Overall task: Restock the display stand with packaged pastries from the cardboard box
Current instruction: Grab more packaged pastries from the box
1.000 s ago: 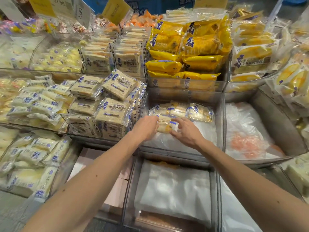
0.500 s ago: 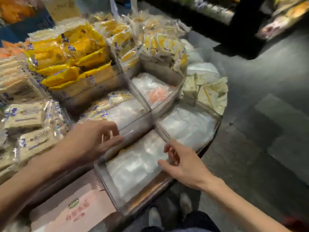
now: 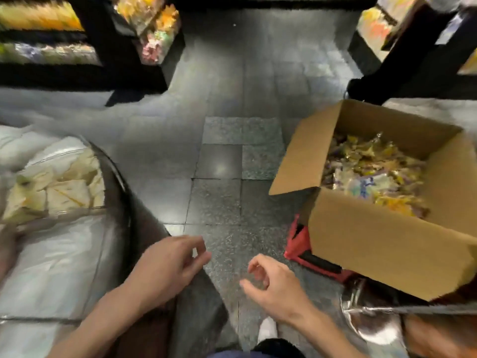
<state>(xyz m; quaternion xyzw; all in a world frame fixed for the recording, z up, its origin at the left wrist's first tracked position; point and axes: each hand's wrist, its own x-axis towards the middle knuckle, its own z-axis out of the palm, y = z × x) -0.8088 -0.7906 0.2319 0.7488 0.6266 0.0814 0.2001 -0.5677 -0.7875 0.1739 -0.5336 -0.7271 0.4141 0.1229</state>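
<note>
mid-restock, much left to do
left hand (image 3: 167, 264) and right hand (image 3: 273, 288) loosely curled, each grip empty; packaged pastries (image 3: 374, 174) heaped in the cardboard box (image 3: 374, 244) at right; display stand (image 3: 124, 202) near bay shows only lining.

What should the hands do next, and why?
Probably reach the right hand into the open cardboard box and grasp some packaged pastries. It and the left hand hang empty with loosely curled fingers above the floor. The box sits close on the right, and the display stand on the left shows bare white lining.
</note>
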